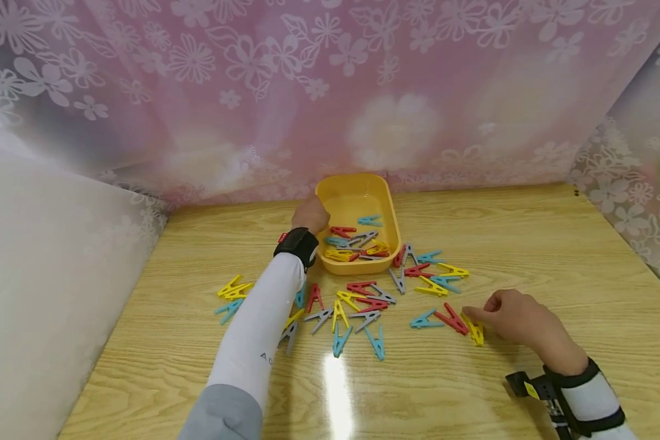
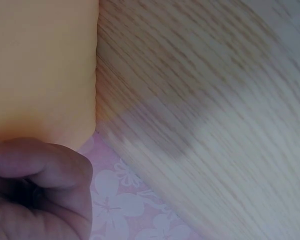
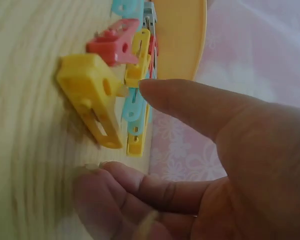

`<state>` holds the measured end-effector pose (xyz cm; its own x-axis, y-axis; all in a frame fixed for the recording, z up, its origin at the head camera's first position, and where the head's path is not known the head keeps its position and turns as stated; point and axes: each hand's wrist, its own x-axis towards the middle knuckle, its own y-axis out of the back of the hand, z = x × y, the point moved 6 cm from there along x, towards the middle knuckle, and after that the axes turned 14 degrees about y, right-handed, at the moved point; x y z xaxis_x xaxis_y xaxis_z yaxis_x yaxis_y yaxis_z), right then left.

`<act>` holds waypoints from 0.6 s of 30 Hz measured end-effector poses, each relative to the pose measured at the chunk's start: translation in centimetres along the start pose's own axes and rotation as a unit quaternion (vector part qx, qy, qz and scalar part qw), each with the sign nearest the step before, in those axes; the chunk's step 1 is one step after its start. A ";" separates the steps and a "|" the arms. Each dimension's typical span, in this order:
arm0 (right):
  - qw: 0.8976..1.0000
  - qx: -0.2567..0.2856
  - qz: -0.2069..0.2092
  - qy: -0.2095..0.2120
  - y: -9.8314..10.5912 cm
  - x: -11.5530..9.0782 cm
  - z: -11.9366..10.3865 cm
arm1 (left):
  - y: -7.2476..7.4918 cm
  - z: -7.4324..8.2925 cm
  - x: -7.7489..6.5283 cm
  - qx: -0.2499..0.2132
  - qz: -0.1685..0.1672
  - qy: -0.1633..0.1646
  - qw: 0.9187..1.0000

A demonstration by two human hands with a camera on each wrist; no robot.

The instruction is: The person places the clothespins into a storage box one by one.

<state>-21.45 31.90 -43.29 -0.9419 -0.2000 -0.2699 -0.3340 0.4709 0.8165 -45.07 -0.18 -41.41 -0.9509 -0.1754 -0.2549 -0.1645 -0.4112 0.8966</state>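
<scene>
My left hand [image 1: 310,215] is at the left rim of a yellow-orange plastic basin [image 1: 393,226], its fingers curled over the edge. The left wrist view shows curled fingers [image 2: 45,165] against the basin's outer wall [image 2: 45,65]; their tips are hidden. My right hand [image 1: 519,321] is beside a yellow clothespin [image 1: 475,333] at the right of the scattered ones. In the right wrist view, thumb and fingers stand apart around this yellow clothespin [image 3: 90,95], without gripping it. A red clothespin [image 1: 452,319] and a blue clothespin [image 1: 426,320] lie just left of it.
Several clothespins in red, yellow, blue and grey lie in the near half of the basin. More are scattered on the wooden table [image 1: 429,391] in front of it and to both sides. A pink flowered cloth [image 1: 286,122] hangs behind the table.
</scene>
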 end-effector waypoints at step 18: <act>0.999 -0.029 0.031 -0.020 0.2 -0.1 -0.5 | 0.1 -0.1 -0.3 -0.006 -0.001 0.008 1.000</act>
<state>-21.46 31.61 -42.86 -0.9615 -0.1373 -0.2379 -0.2743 0.4311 0.8596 -44.81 -0.28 -41.31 -0.9462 -0.1896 -0.2622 -0.1625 -0.4221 0.8919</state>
